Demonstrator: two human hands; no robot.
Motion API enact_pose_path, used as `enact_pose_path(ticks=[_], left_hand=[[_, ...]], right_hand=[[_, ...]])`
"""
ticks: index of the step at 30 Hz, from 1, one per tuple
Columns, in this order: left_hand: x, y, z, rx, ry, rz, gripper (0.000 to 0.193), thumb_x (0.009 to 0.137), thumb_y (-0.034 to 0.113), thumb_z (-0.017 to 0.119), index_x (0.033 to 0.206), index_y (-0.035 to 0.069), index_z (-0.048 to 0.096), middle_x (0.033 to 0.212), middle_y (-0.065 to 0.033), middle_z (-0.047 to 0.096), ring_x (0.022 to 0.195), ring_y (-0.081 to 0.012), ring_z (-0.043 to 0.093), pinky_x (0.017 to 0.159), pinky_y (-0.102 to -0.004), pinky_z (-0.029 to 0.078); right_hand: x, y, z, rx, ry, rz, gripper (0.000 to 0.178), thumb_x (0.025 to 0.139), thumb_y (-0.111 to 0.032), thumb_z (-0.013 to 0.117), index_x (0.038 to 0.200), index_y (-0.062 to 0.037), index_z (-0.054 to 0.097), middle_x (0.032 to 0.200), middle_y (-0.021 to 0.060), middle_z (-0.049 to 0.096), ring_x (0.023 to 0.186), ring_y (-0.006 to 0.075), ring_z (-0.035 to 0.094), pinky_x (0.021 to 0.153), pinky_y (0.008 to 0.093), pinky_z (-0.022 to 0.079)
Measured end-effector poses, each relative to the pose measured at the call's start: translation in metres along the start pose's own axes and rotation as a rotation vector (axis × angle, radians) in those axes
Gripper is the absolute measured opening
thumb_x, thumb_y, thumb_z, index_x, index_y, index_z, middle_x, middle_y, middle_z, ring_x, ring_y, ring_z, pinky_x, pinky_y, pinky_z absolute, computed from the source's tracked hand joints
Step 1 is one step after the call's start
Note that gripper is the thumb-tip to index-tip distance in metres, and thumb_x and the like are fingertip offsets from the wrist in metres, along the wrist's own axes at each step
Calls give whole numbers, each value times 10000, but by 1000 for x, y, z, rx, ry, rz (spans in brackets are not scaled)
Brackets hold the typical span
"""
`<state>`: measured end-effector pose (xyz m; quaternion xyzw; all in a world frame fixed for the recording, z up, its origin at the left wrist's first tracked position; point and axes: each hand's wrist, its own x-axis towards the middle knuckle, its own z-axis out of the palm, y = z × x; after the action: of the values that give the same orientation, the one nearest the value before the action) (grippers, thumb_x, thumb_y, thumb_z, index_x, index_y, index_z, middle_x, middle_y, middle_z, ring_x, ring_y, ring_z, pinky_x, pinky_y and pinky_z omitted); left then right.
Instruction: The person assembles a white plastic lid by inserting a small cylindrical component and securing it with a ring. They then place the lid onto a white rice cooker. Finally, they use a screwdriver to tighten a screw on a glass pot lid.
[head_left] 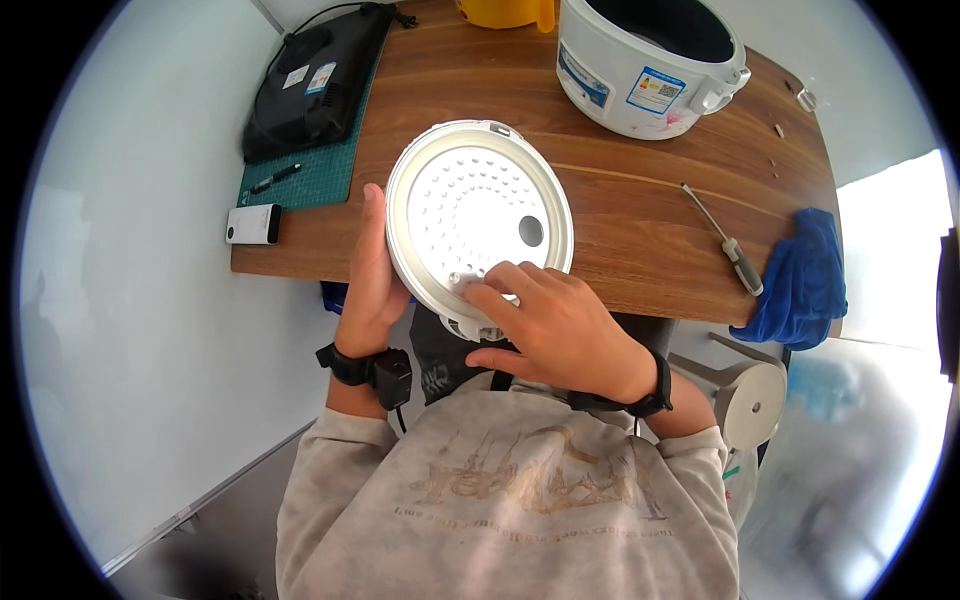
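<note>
At the near edge of the table (640,240), head view: white round lid (470,210) held dimpled side up, apparently to expose its inside.
Left hand (372,270): against the rim, likely steadying; finger spread hidden, cannot tell.
Right hand (560,320): fingers curled close, tips at the lid's lower inside; any pinch unclear.
Cooker body (605,95): well apart, perhaps leaving room.

blue cloth (802,272), green cutting mat (322,186)

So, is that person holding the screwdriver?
No, the screwdriver lies on the table, while the left hand rests against the round white lid and the right hand is at its lower part.
</note>
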<state>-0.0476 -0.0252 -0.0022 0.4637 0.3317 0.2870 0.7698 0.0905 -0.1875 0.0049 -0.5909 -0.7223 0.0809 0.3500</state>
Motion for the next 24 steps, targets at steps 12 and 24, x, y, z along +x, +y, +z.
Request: enact_pose_path(ticks=[12, 24], left_hand=[[1, -2, 0, 16, 9, 4, 707, 1047, 605, 314, 1445, 39, 458, 1380, -127, 580, 1224, -185, 599, 1018, -340, 508], [-7, -6, -6, 139, -141, 126, 847, 933, 649, 575, 1465, 13, 398, 1396, -119, 544, 1247, -212, 563, 1007, -343, 497]], right_hand=[[-3, 3, 8, 11, 64, -29, 247, 805, -200, 749, 888, -25, 597, 805, 75, 586, 744, 231, 645, 628, 350, 545], [0, -1, 0, 25, 162, 47, 173, 777, -134, 729, 853, -36, 607, 733, 74, 579, 671, 228, 636, 573, 349, 535]])
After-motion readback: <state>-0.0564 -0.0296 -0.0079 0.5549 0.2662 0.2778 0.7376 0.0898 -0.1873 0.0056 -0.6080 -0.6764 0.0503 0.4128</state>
